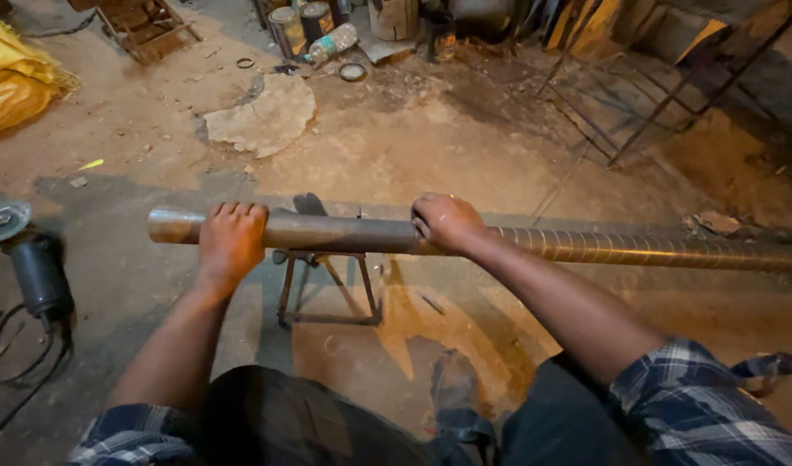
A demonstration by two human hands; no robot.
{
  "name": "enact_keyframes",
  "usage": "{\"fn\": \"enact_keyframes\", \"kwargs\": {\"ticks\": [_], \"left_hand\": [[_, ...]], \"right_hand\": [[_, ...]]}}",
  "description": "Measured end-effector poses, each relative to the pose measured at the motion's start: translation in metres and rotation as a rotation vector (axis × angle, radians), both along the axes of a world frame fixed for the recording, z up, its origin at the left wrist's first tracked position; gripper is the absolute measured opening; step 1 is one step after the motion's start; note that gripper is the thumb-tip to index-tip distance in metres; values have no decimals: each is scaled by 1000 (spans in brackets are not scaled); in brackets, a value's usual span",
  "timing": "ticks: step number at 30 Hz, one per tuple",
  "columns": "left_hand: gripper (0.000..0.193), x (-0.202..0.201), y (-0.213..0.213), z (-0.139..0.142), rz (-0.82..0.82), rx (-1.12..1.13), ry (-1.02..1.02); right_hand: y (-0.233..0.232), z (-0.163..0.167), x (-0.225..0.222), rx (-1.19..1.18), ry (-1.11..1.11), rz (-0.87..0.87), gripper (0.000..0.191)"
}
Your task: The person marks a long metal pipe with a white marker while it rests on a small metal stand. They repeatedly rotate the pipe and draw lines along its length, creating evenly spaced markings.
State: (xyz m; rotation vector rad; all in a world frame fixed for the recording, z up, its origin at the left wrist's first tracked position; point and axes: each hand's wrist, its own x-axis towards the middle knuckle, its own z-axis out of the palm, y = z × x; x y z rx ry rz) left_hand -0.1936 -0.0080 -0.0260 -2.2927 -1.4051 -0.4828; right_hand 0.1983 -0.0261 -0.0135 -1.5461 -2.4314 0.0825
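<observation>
Across a small metal stand (327,289) on the workshop floor lies a long steel pipe (344,233); the left hand (230,240) and right hand (446,222) each wrap it in a closed grip. Judging by this, the pipe is being steadied or turned; an angle grinder (29,259) lies apart at left.

dirt floor (396,147) | broken slab (262,112) | tins (301,26) | yellow sack (12,78) | dim warm light

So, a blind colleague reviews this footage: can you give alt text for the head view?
Two bare hands, left hand and right hand, grip a long metal pipe lying across a small metal stand on a dusty workshop floor. An angle grinder lies at the left, with cans beyond.
</observation>
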Motion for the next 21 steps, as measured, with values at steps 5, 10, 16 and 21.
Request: {"fn": "enact_keyframes", "kwargs": {"ticks": [5,10,16,21], "left_hand": [[25,6,37,31,130,-639,214],[28,6,27,33,74,-511,187],[27,0,-12,0,-23,74,-27],[20,-2,6,6,-14,-68,20]], "right_hand": [[-4,8,-2,-64,-52,-14,20],[-8,7,0,4,19,19,18],[6,1,-2,-14,44,-23,16],[5,-1,0,-17,25,-5,16]]}}
